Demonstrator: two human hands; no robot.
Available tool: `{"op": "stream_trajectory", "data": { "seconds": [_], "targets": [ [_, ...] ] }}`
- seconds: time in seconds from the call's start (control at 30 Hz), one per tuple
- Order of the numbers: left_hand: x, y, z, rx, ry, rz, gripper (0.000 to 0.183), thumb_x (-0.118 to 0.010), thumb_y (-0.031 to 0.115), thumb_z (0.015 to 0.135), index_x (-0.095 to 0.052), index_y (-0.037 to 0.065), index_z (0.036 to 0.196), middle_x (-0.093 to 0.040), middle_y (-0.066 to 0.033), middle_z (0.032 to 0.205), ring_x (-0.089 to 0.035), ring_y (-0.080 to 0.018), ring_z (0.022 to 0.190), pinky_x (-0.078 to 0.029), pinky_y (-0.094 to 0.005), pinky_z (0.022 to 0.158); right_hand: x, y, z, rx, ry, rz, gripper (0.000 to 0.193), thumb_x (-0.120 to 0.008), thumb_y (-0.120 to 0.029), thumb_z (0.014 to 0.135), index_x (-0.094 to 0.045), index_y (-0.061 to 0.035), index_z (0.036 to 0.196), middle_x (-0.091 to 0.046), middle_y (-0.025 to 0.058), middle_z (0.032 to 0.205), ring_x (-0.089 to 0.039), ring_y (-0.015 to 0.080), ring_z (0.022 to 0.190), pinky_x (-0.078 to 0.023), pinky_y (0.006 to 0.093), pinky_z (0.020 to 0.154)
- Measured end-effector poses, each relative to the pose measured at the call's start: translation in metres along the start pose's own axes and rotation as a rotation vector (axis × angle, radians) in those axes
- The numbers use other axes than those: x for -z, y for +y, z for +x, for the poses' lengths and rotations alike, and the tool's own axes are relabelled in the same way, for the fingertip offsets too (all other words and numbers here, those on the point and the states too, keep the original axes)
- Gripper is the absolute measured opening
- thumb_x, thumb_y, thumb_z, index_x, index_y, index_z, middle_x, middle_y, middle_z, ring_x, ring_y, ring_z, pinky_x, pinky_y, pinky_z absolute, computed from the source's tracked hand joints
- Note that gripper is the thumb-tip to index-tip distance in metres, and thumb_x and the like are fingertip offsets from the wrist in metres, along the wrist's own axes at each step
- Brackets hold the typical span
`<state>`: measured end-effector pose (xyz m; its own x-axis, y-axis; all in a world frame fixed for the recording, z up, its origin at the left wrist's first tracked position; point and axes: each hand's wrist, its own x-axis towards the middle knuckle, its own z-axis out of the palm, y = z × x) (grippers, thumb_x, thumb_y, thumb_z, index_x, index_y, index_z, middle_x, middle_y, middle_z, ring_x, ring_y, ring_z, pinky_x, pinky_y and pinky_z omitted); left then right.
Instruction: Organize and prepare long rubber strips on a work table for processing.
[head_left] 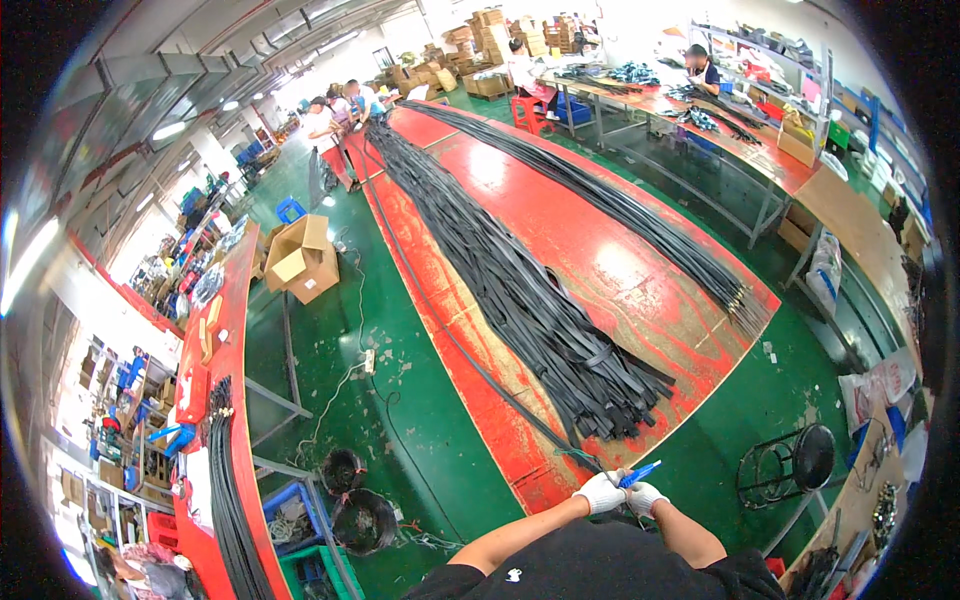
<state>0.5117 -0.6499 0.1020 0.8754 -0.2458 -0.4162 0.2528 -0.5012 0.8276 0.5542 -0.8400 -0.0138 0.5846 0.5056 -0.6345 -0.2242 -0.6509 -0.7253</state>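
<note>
Both my hands wear white gloves and meet at the near edge of the long red table (pixel 520 470). My left hand (pixel 600 493) is closed around the near end of a long black cable (pixel 470 362), which runs along the table's left side. My right hand (pixel 646 497) is closed beside it on a slim blue tool (pixel 640 474) with a pointed end, whose exact kind I cannot make out. The gloves hide where cable and tool meet. Just beyond my hands lies a thick bundle of flat black sleeves (pixel 540 330), their loose ends toward me.
A second bundle of black cables (pixel 640 225) lies along the table's right side. A round black stool (pixel 800 462) stands at right. Dark buckets (pixel 362 520) and an open cardboard box (pixel 302 262) stand on the floor at left. People (pixel 322 125) work at the far end.
</note>
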Motion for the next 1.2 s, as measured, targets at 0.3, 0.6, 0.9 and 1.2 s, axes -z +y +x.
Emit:
{"op": "stream_trajectory", "data": {
  "seconds": [0.3,0.6,0.9,1.2],
  "targets": [
    [0.0,0.002,-0.005,-0.037,0.024,-0.031,0.048,-0.063,0.029,0.088,-0.06,0.005,0.13,-0.071,-0.0213,0.109,-0.069,-0.0347,0.105,-0.051,-0.0395,0.09,-0.003,0.007,0.004,-0.04,-0.011,-0.011,0.041,-0.07,-0.032,0.093,-0.069,-0.005,0.124,-0.071,0.0055,0.11,-0.063,0.0185,0.095,-0.05,0.0342,0.085],
    [0.006,0.016,-0.014,-0.05,0.06,-0.019,0.049,-0.064,0.026,0.088,-0.059,0.005,0.132,-0.071,-0.0204,0.109,-0.07,-0.0321,0.103,-0.051,-0.038,0.089,-0.005,0.025,0.015,-0.007,-0.036,-0.006,0.043,-0.071,-0.036,0.092,-0.07,-0.0042,0.121,-0.071,0.006,0.105,-0.063,0.0181,0.089,-0.051,0.0344,0.078],
    [0.005,0.018,-0.014,-0.007,0.028,-0.052,0.051,-0.063,0.027,0.088,-0.058,0.005,0.133,-0.072,-0.0196,0.106,-0.072,-0.029,0.096,-0.053,-0.0372,0.085,0.001,-0.011,-0.011,-0.07,-0.025,-0.003,0.04,-0.071,-0.033,0.092,-0.07,-0.0036,0.119,-0.071,0.0053,0.107,-0.063,0.017,0.093,-0.05,0.0332,0.082],
    [0.006,0.02,-0.015,-0.028,0.047,-0.011,0.05,-0.063,0.027,0.088,-0.059,0.005,0.133,-0.071,-0.0209,0.112,-0.069,-0.0326,0.106,-0.051,-0.0372,0.093,0.0,-0.006,-0.007,-0.081,-0.027,-0.042,0.041,-0.07,-0.033,0.093,-0.069,-0.0039,0.122,-0.071,0.005,0.112,-0.063,0.0171,0.1,-0.049,0.033,0.09]
  ]
}}
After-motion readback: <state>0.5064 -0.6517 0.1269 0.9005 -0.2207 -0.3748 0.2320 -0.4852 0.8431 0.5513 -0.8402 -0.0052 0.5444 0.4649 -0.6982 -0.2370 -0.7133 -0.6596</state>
